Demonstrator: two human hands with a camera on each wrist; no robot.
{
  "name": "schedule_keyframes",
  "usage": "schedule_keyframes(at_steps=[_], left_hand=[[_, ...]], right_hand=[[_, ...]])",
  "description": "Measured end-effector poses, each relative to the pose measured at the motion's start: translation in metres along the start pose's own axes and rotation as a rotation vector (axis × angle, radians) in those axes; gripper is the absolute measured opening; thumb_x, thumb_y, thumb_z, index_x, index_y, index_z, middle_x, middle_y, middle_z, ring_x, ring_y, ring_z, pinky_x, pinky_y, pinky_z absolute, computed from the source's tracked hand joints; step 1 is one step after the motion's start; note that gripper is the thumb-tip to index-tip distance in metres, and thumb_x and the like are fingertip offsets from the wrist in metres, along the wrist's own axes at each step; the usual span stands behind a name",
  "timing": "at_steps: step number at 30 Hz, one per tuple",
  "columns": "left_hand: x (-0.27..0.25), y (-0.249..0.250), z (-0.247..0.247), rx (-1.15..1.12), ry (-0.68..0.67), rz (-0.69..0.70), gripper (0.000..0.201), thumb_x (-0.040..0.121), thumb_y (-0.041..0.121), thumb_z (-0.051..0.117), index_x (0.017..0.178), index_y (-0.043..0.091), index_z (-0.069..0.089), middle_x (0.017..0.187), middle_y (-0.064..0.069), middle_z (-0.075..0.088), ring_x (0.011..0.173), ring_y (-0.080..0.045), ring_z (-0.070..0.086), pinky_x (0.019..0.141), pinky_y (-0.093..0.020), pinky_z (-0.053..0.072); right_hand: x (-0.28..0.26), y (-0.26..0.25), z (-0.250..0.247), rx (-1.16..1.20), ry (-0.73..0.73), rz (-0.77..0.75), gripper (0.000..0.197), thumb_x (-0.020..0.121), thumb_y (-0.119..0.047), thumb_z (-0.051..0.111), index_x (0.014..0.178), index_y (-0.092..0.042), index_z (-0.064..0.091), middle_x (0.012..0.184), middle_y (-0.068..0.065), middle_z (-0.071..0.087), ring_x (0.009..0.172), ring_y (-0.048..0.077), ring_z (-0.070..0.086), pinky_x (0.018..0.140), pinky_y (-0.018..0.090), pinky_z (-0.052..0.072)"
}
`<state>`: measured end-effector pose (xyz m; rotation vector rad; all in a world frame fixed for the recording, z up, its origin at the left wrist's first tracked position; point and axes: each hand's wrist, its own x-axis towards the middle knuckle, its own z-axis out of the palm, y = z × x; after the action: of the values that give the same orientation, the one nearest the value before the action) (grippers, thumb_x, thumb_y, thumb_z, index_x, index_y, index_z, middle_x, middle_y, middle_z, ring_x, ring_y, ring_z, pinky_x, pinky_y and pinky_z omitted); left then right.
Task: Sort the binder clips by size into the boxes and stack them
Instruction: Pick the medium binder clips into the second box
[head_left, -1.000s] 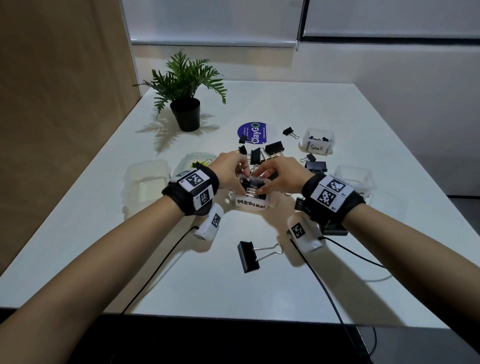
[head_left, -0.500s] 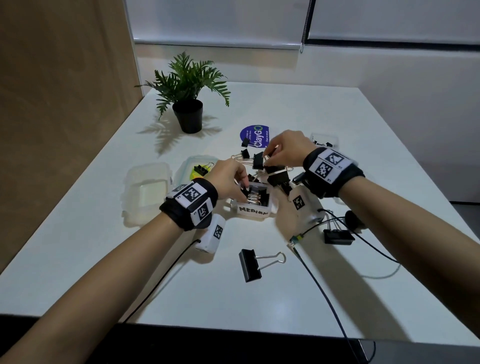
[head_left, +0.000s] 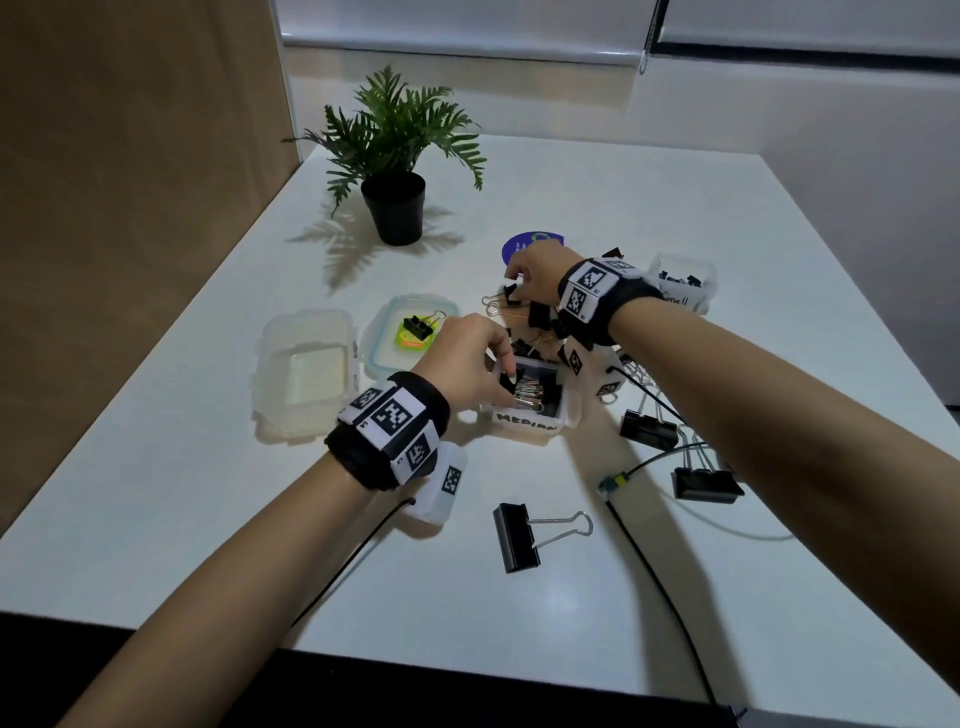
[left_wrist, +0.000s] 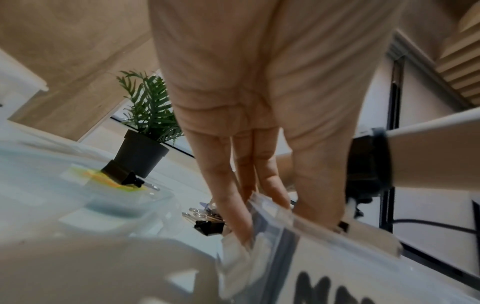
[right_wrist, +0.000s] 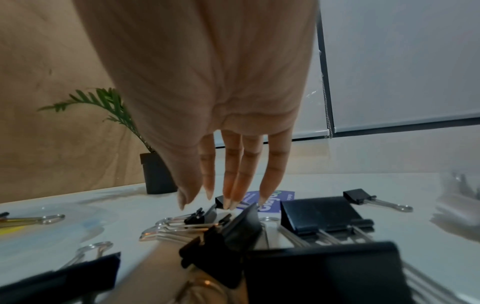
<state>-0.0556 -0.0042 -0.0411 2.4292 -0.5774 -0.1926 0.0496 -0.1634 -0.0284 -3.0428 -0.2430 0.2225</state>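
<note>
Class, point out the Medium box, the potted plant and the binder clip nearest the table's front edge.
Medium box (head_left: 524, 426), head view, labelled front wall.
Potted plant (head_left: 393, 208), head view, black pot.
Binder clip (head_left: 514, 538), head view, black body.

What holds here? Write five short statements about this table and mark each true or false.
The left hand touches the box marked Medium. True.
The right hand holds a clip. False: its fingers are straight over the pile of clips, holding nothing.
A black clip lies on the lid with the yellow sticker. True.
The plant stands in a white pot. False: the pot is black.
A large clip lies alone near the table's front edge. True.
</note>
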Motion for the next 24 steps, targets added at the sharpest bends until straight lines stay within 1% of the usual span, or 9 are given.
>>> schedule_keyframes(at_steps=[4, 7, 9, 12, 16, 19, 21, 23, 24], left_hand=[[-0.005, -0.001, 0.002, 0.016, 0.032, 0.055, 0.023, 0.056, 0.009, 0.084, 0.071, 0.015, 0.068, 0.085, -0.003, 0.068, 0.082, -0.018, 0.061, 0.071, -0.033, 0.052], [-0.007, 0.000, 0.002, 0.024, 0.050, 0.079, 0.024, 0.057, 0.008, 0.084, 0.070, 0.015, 0.066, 0.086, -0.001, 0.066, 0.082, -0.016, 0.061, 0.073, -0.037, 0.052], [-0.008, 0.000, 0.003, 0.033, 0.051, 0.083, 0.024, 0.057, 0.008, 0.084, 0.069, 0.015, 0.065, 0.087, -0.001, 0.066, 0.082, -0.015, 0.060, 0.073, -0.036, 0.052], [-0.009, 0.001, 0.003, 0.040, 0.050, 0.079, 0.023, 0.058, 0.007, 0.084, 0.070, 0.015, 0.065, 0.087, -0.001, 0.065, 0.083, -0.015, 0.060, 0.072, -0.034, 0.052], [-0.009, 0.003, 0.002, 0.041, 0.040, 0.060, 0.023, 0.059, 0.008, 0.083, 0.070, 0.017, 0.065, 0.088, -0.002, 0.065, 0.085, -0.018, 0.060, 0.073, -0.037, 0.052], [-0.008, 0.003, 0.001, 0.036, 0.033, 0.040, 0.022, 0.059, 0.008, 0.083, 0.071, 0.016, 0.067, 0.090, -0.004, 0.067, 0.086, -0.021, 0.060, 0.075, -0.040, 0.051], [-0.008, 0.003, 0.001, 0.038, 0.030, 0.036, 0.021, 0.058, 0.008, 0.082, 0.071, 0.016, 0.068, 0.090, -0.004, 0.067, 0.085, -0.022, 0.061, 0.077, -0.041, 0.051], [-0.008, 0.003, 0.001, 0.037, 0.030, 0.035, 0.021, 0.058, 0.008, 0.082, 0.070, 0.016, 0.068, 0.088, -0.004, 0.068, 0.083, -0.023, 0.061, 0.076, -0.042, 0.051], [-0.007, 0.003, 0.001, 0.036, 0.030, 0.034, 0.020, 0.057, 0.008, 0.082, 0.070, 0.017, 0.068, 0.087, -0.004, 0.068, 0.083, -0.023, 0.062, 0.075, -0.042, 0.051]], right_hand=[[0.007, 0.005, 0.007, 0.003, -0.009, 0.038, 0.031, 0.087, -0.014, 0.063, 0.118, -0.012, 0.066, 0.118, 0.010, 0.065, 0.109, 0.028, 0.061, 0.090, 0.035, 0.051], [0.008, 0.011, 0.009, 0.054, 0.020, 0.055, 0.036, 0.083, -0.017, 0.070, 0.118, -0.013, 0.064, 0.119, 0.008, 0.063, 0.110, 0.025, 0.059, 0.087, 0.034, 0.050], [0.007, 0.012, 0.009, 0.095, 0.039, 0.069, 0.039, 0.078, -0.018, 0.075, 0.114, -0.014, 0.062, 0.118, 0.008, 0.062, 0.108, 0.024, 0.059, 0.085, 0.034, 0.050], [0.006, 0.013, 0.009, 0.103, 0.066, 0.068, 0.036, 0.073, -0.019, 0.078, 0.106, -0.015, 0.062, 0.115, 0.010, 0.062, 0.102, 0.025, 0.061, 0.081, 0.034, 0.052], [0.004, 0.011, 0.007, 0.107, 0.118, 0.051, 0.028, 0.073, -0.017, 0.078, 0.097, -0.010, 0.065, 0.105, 0.010, 0.065, 0.095, 0.028, 0.062, 0.071, 0.031, 0.049], [0.001, 0.011, 0.004, 0.135, 0.174, 0.029, 0.020, 0.075, -0.016, 0.079, 0.089, -0.008, 0.068, 0.100, 0.006, 0.068, 0.094, 0.026, 0.062, 0.069, 0.030, 0.049], [-0.003, 0.012, 0.003, 0.143, 0.218, 0.027, 0.013, 0.075, -0.015, 0.079, 0.081, -0.012, 0.068, 0.098, 0.004, 0.068, 0.092, 0.026, 0.063, 0.068, 0.030, 0.048], [-0.010, 0.013, -0.002, 0.164, 0.263, 0.029, 0.016, 0.073, -0.015, 0.079, 0.076, -0.018, 0.064, 0.095, 0.002, 0.068, 0.091, 0.026, 0.064, 0.069, 0.030, 0.049], [-0.017, 0.014, -0.006, 0.177, 0.275, 0.024, 0.016, 0.072, -0.016, 0.080, 0.077, -0.018, 0.064, 0.092, 0.001, 0.067, 0.090, 0.025, 0.063, 0.071, 0.031, 0.051]])
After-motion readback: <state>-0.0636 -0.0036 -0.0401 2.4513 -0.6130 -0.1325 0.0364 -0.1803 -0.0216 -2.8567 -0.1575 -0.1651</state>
